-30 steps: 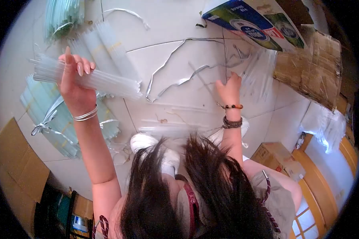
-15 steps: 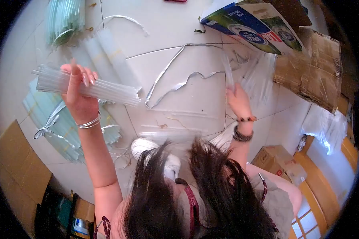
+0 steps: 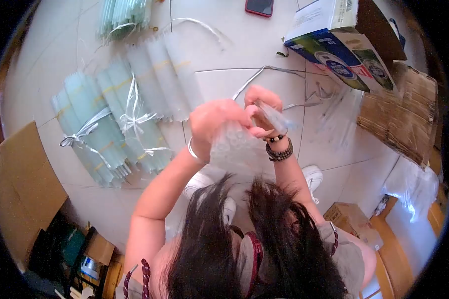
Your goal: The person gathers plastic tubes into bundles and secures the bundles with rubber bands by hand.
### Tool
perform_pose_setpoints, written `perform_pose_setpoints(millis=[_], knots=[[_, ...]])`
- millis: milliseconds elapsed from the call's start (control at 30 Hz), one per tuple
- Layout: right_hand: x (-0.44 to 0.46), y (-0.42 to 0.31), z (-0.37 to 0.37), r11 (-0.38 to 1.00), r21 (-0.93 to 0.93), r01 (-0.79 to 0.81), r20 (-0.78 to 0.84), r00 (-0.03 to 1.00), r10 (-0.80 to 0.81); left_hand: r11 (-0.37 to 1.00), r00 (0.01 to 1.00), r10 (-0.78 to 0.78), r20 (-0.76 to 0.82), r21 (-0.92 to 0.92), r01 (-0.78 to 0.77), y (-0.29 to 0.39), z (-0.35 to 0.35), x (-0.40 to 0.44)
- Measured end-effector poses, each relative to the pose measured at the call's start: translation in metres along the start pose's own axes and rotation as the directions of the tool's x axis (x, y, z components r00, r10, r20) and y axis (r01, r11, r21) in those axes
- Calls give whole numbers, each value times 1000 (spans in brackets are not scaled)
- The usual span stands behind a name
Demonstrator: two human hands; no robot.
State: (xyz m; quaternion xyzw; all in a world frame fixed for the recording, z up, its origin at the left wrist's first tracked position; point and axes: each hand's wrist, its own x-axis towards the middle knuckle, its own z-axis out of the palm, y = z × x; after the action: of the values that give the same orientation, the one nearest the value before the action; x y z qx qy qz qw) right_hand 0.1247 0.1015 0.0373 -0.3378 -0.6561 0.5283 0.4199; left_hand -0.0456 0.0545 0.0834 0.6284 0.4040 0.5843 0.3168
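My left hand [image 3: 215, 118] is closed around a thick bunch of clear plastic tubes [image 3: 229, 147], their open ends facing me. Right beside it, my right hand [image 3: 264, 99] grips a few more clear tubes [image 3: 276, 118]; the fingertips of both hands meet. On the floor to the left lie tube bundles [image 3: 92, 132] tied with white ribbon, and others [image 3: 159, 65] with yellow bands. Another bundle [image 3: 125, 19] lies at the top left. Loose tubes [image 3: 338, 119] are scattered right of my hands, near a strip of white ribbon [image 3: 257, 74].
A printed carton [image 3: 329, 52] and a torn cardboard sheet [image 3: 401, 112] stand at the right. A phone [image 3: 259, 6] lies at the top. Cardboard [image 3: 22, 184] leans at the left; a small box [image 3: 351, 219] and a plastic bag [image 3: 414, 187] sit lower right.
My left hand has swung right with its bunch of tubes, to in front of my body. My right hand has come inward from the loose tubes to meet it. The view has shifted.
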Motion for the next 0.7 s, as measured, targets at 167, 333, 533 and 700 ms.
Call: perform_pose_setpoints(millis=[167,333,533,700], knots=[[-18,22,4,990,-28,-137,4,991,137,993,997,14,-79,119,-4,-22,4,-12],[-26,30,7,995,-89,-42,57,997,47,982,986,-168,17,94,165,-26,-5,-33],[-42,53,19,998,-52,-33,86,996,38,979,980,-191,47,82,187,-24,-3,-34],[-43,56,21,999,-27,-23,72,997,25,984,981,-163,104,94,153,-35,-3,-32]])
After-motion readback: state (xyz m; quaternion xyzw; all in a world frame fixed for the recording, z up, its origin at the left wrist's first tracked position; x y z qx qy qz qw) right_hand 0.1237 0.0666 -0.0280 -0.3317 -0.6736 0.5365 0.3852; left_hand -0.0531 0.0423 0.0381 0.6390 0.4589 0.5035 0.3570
